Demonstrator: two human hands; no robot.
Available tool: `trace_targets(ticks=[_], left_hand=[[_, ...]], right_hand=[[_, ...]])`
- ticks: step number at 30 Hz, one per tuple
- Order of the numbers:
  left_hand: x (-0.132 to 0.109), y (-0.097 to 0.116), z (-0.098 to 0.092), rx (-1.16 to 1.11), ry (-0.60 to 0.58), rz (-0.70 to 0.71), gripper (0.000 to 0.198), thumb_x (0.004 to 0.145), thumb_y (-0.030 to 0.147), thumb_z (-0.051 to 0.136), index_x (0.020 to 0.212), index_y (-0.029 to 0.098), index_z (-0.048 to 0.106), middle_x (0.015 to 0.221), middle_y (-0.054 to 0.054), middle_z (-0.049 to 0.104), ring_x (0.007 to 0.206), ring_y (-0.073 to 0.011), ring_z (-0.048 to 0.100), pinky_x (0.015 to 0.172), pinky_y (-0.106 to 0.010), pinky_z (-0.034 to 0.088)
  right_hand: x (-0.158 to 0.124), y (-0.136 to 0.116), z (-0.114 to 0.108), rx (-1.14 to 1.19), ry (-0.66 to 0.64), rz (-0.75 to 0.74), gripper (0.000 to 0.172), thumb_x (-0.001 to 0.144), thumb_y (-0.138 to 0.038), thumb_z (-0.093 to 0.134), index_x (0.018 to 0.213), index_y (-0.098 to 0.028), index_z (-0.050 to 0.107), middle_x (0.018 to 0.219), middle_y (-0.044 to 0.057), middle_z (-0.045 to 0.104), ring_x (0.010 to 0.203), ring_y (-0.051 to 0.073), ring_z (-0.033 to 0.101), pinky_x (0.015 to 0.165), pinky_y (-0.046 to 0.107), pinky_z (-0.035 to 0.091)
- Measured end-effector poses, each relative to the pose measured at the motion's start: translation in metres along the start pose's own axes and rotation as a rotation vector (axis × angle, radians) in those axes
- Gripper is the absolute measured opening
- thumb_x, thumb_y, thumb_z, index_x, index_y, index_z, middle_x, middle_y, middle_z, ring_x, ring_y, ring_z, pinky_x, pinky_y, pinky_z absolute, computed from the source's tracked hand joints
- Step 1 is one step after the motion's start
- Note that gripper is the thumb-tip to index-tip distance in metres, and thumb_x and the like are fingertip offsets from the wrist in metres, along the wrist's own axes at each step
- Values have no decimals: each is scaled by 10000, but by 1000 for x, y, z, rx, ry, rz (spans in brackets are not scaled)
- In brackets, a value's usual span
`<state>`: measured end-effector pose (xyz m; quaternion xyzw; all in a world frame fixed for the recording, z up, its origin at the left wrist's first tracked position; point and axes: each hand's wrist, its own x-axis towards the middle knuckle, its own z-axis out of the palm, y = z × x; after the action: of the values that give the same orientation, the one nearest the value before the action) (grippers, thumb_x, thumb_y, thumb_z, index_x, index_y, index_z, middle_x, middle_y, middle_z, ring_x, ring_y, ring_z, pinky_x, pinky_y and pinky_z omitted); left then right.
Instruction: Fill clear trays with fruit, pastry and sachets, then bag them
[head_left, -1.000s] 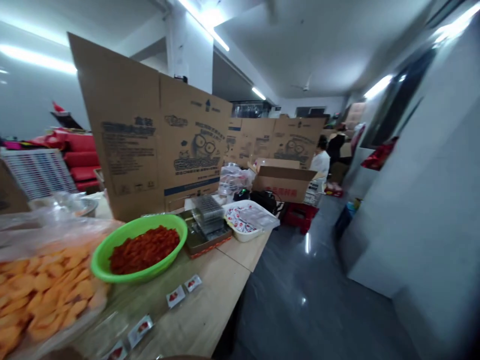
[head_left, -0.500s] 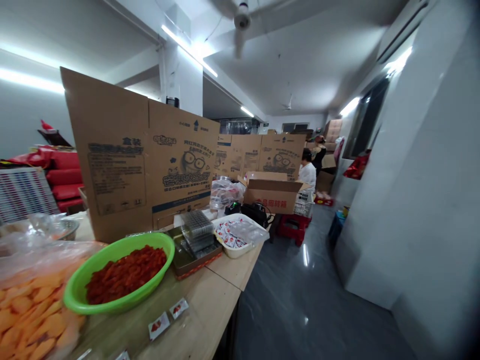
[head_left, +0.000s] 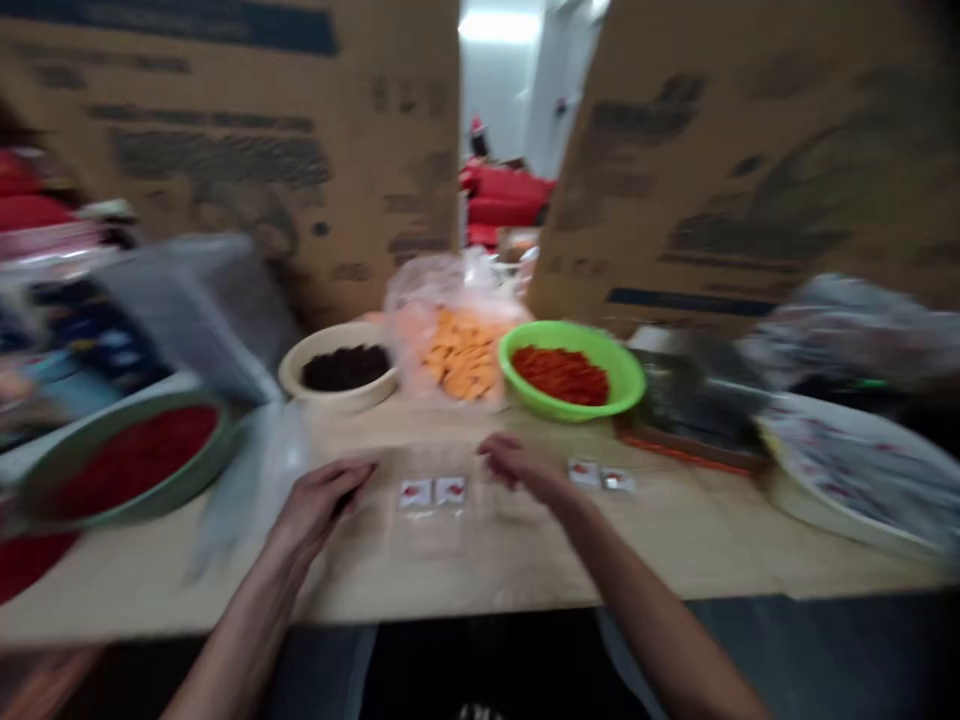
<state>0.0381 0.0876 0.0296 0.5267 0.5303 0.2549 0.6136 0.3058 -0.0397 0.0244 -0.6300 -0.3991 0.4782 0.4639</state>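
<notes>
A clear plastic tray (head_left: pixel 435 530) lies on the table between my hands; its outline is faint and blurred. Two small printed sachets (head_left: pixel 433 492) sit side by side on it. My left hand (head_left: pixel 326 500) is by the tray's left side, fingers stretched toward it and thumb apart, holding nothing visible. Over the right side hovers my right hand (head_left: pixel 517 465), its fingers loosely bent and apart. Whether either hand touches the tray I cannot tell. Two more sachets (head_left: pixel 600 475) rest on the table to the right of my right hand.
Along the back stand a cream bowl of dark pieces (head_left: pixel 345 370), a bag of orange slices (head_left: pixel 461 355) and a green basin of red-orange pieces (head_left: pixel 566 370). A basin of red food (head_left: pixel 142 460) is at left, a white tub (head_left: pixel 840 490) at right. Cardboard panels (head_left: pixel 375 150) rise behind.
My view has swung left and down from the room and aisle to the table in front of me. Both hands and the clear tray are now in view.
</notes>
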Motion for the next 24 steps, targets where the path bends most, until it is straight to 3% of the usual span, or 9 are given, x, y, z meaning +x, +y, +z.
trace_targets(ticks=[1, 2, 4, 7, 11, 17, 20, 24], left_hand=[[-4, -12, -15, -37, 27, 8, 282, 694, 349, 826, 884, 160, 739, 763, -19, 679, 609, -106, 559, 529, -214, 433], [-4, -21, -24, -67, 23, 55, 268, 656, 328, 836, 849, 165, 748, 727, -11, 676, 587, -95, 539, 505, -201, 393], [4, -31, -26, -43, 15, 114, 225, 642, 300, 818, 815, 171, 753, 696, -5, 680, 556, -87, 513, 485, -197, 353], [24, -32, -11, 115, -48, 153, 127, 690, 210, 745, 806, 160, 750, 641, 9, 662, 532, -92, 509, 484, -203, 347], [43, -28, 8, 429, -67, 251, 94, 769, 154, 670, 812, 151, 754, 618, 13, 658, 585, -118, 576, 594, -222, 434], [55, -28, 21, 886, -99, 466, 156, 802, 170, 657, 892, 187, 783, 947, -60, 723, 900, -195, 663, 826, -267, 494], [53, -27, 28, 1065, -126, 443, 201, 830, 176, 611, 932, 182, 784, 1008, -98, 710, 958, -225, 665, 849, -283, 498], [47, -25, 32, 1115, -109, 425, 268, 842, 158, 585, 1038, 184, 767, 1045, -104, 707, 986, -228, 666, 870, -282, 497]], right_hand=[[6, 11, 4, 9, -3, 37, 307, 869, -472, 581, 825, -174, 641, 519, -64, 429, 412, 71, 323, 382, 193, 209], [11, 21, 4, 0, 77, 70, 322, 821, -490, 599, 850, -174, 656, 506, -73, 411, 403, 66, 289, 386, 198, 167], [16, 35, -4, 11, 89, 48, 410, 774, -486, 619, 1011, -156, 674, 515, -78, 415, 431, 75, 328, 416, 206, 212], [14, 40, -8, -20, 79, -6, 462, 744, -446, 640, 1101, -152, 638, 586, -39, 540, 488, 101, 438, 469, 228, 334], [16, 37, 10, -93, 63, -26, 304, 745, -422, 638, 935, -199, 558, 732, 43, 679, 623, 159, 597, 590, 286, 479], [45, 38, 43, -605, 113, -331, 149, 790, -245, 517, 859, -193, 639, 820, 60, 673, 724, 184, 603, 686, 311, 471], [59, 40, 64, -733, 50, -430, 216, 789, -139, 473, 914, -174, 646, 844, 66, 668, 751, 187, 600, 733, 306, 460], [71, 45, 86, -852, 4, -439, 235, 772, -62, 491, 958, -157, 599, 820, 53, 637, 734, 181, 567, 684, 270, 412]])
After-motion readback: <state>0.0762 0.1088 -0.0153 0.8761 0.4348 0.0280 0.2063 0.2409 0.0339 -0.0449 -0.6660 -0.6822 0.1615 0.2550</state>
